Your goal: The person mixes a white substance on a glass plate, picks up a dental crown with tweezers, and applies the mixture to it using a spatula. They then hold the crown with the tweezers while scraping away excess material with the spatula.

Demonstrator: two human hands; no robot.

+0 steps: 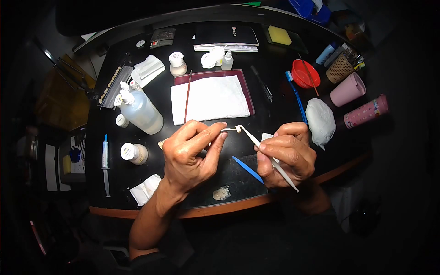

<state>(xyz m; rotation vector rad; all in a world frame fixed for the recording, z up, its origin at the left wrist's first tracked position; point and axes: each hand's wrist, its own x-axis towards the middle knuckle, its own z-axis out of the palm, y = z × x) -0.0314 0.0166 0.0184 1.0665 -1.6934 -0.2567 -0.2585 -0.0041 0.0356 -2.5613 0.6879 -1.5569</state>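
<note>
Small pale piece (238,129) above a black desk (285,110)

At left lies a syringe (106,158). The left hand (189,153) pinches a slim metal tool (228,129), the piece at its tip. The hooked end of a white instrument (286,176) is right against or just beside it (I cannot tell which). The right hand (289,158) grips that instrument pen-fashion.

A black notebook (222,35) lies beyond the fingers (286,154). A pink cup (347,92) and patterned tumbler (366,111) are right of the fingers.
</note>
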